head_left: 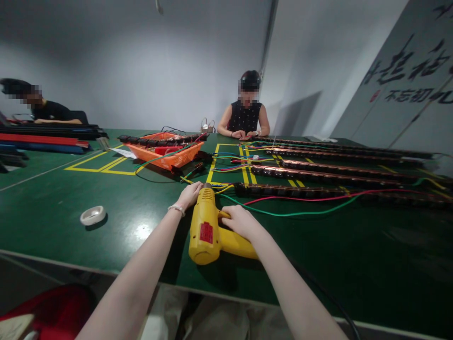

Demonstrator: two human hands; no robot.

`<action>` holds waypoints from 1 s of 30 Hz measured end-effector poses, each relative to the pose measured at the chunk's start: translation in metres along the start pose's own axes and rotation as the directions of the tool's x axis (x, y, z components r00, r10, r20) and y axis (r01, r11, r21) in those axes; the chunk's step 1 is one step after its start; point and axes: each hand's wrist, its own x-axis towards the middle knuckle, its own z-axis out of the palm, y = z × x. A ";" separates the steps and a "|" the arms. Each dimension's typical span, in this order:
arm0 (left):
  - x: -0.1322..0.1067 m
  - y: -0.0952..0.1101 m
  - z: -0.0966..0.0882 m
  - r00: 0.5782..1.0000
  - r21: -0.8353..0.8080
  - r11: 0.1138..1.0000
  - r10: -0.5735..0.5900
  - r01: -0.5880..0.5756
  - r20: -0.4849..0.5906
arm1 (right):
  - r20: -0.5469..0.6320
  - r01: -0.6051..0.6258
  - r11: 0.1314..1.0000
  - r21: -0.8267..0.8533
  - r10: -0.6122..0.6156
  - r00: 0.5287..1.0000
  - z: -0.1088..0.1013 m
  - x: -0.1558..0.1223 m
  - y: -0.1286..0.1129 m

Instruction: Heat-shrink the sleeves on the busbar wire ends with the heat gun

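"Yellow plastic heat gun [205,231] — where is it?"

"It lies on its side on the green table [71,236], close to the near edge. Its tip points away from the person."

"Who has it?"

"The right hand [240,222] is wrapped tight round its handle. The left hand [189,194] sits by the tip of the gun, fingers curled down. I cannot tell if it is pinching anything."

"What is to the right of the gun?"

"A thin red wire [318,198] and a thin green wire [300,213] run off that way, beside long black strips with coppery tops [318,177]."

"And to the left of the gun?"

"A small white roll of tape [92,215], well apart from it. Past the gun and a bit left is an orange plastic basket [166,158] with wires in it."

"Is anyone else there?"

"Yes — a person in a dark dotted top [246,118] sits far beyond the gun, hands on the table. Another person in a black top [49,111] sits far off to the left of it."
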 end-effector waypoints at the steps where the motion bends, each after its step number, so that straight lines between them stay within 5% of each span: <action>1: 0.001 -0.002 0.001 1.000 -0.001 1.000 -0.010 0.010 -0.006 | 0.003 0.005 1.000 0.004 -0.005 1.000 0.000 0.001 0.001; 10: 0.004 -0.003 0.003 0.998 0.077 0.995 -0.065 0.063 0.024 | 0.016 0.031 0.997 0.069 -0.032 0.999 -0.002 -0.003 0.013; 18: 0.000 -0.001 0.003 0.998 0.142 0.989 -0.052 0.046 0.038 | 0.013 -0.029 0.990 0.136 0.027 1.000 -0.017 -0.024 0.050; 25: -0.007 0.011 0.002 0.999 0.198 0.979 -0.036 0.037 -0.008 | 0.001 -0.115 0.984 0.139 0.116 0.993 -0.027 -0.040 0.079; 30: -0.011 0.019 0.002 0.998 0.146 0.989 -0.014 0.023 -0.061 | -0.011 -0.121 0.989 0.082 0.122 0.992 -0.029 -0.043 0.076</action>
